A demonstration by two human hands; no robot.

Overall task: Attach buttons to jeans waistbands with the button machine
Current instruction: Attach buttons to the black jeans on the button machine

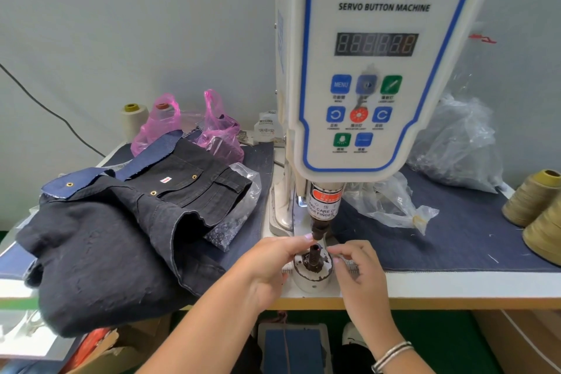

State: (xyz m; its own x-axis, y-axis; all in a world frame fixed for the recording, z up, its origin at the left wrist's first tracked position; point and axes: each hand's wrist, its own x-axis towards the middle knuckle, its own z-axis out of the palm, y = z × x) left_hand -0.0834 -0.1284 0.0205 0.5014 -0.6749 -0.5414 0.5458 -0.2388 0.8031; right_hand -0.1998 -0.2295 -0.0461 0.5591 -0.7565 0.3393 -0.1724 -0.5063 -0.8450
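Note:
The white servo button machine stands at the middle of the table. Its dark upper punch hangs just above the lower die post, which sits on a round white base. My left hand reaches in from the left, and its fingertips touch the gap between punch and post; anything they pinch is hidden. My right hand hovers right of the post with its fingers curled and thumb near the forefinger, with no object visible in it. Dark jeans with brass buttons lie heaped on the left.
A clear bag of dark buttons pokes out beside the jeans. Pink bags and a cream thread cone stand at the back. Clear plastic bags lie right of the machine, near olive thread cones. A foot pedal sits below.

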